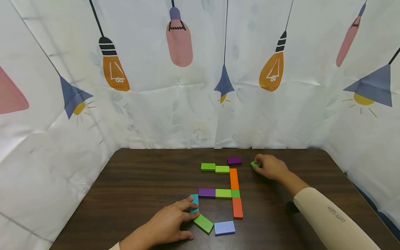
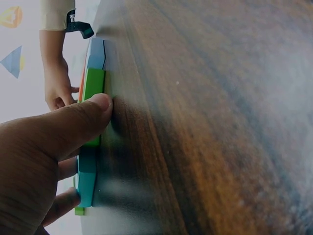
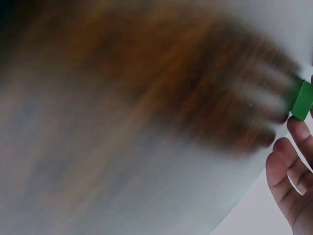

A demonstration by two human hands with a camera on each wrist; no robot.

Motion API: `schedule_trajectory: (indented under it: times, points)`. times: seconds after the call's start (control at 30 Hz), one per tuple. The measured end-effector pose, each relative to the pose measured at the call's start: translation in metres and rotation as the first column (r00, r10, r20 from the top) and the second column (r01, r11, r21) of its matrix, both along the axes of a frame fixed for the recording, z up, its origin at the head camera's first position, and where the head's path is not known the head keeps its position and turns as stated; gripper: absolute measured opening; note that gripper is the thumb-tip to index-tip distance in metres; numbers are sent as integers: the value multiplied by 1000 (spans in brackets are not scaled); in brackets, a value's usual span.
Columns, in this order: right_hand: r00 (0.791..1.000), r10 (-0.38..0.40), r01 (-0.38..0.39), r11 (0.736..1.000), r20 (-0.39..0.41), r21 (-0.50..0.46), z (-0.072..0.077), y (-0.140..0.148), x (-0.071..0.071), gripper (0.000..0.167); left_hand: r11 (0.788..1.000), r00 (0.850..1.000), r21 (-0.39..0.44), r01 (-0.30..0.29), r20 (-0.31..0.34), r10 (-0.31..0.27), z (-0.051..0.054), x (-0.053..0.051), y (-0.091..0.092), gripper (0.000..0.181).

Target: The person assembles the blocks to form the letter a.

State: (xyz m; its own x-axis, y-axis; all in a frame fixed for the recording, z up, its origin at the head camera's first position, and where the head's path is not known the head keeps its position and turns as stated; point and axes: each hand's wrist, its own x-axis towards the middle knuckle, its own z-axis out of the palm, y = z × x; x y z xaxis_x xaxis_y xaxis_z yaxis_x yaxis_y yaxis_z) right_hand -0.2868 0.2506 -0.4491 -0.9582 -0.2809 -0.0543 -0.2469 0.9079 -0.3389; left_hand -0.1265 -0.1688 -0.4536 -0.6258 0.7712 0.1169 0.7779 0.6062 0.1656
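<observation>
My right hand [image 1: 272, 167] pinches a small green block [image 1: 253, 164] at the far right of the block figure. In the right wrist view that green block [image 3: 303, 100] shows at the right edge, by the fingertips. My left hand [image 1: 170, 219] rests at the figure's lower left, its fingers spread. One of its fingertips touches the cyan block [image 1: 194, 202]; another lies at the corner of a green block [image 1: 203, 223]. The left wrist view shows the thumb beside that green block [image 2: 94, 83], with fingers against the cyan block [image 2: 87, 181].
Flat blocks form a figure on the dark wooden table [image 1: 140, 180]: orange [image 1: 234, 178], red-orange [image 1: 237, 208], purple [image 1: 207, 193], light blue [image 1: 224, 227], and several green ones [image 1: 223, 193]. A dark purple block [image 1: 234, 160] lies behind them. A patterned curtain [image 1: 175, 118] surrounds the table.
</observation>
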Motion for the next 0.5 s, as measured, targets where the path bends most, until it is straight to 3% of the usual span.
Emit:
schedule_trajectory:
  times: [0.5]
  points:
    - [995,77,-75,997,-60,33,-2,-4,30,21,1000,1000,-10,-12,22,12,1,0,1,62]
